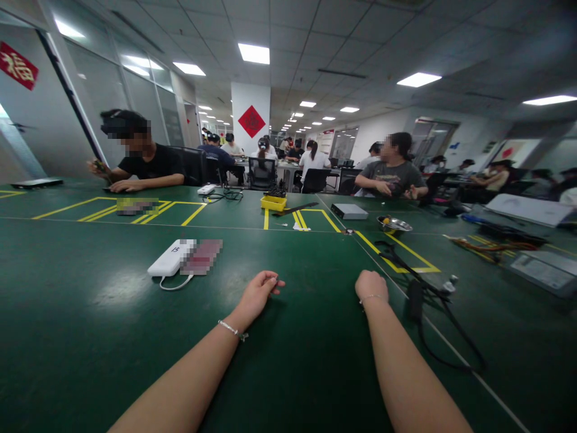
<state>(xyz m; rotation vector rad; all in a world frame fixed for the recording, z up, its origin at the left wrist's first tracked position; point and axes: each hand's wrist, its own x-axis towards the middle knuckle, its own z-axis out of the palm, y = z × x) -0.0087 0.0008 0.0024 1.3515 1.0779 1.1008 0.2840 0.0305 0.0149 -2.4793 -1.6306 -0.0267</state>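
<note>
My left hand is over the green table, thumb and fingers pinched together. A tiny dark or silvery bit shows at the fingertips, too small to name. To its right, my right hand is curled into a fist with its back toward me; whatever the fingers hold, if anything, is hidden. Left of my left hand lie a white power bank with a short white cable and a blurred reddish flat object. Closest to my right hand is a black cable.
Farther back are a yellow bin, a grey metal box and a metal bowl. A larger metal box with bundled wires sits at right. Yellow tape marks the table. Two people sit across from me.
</note>
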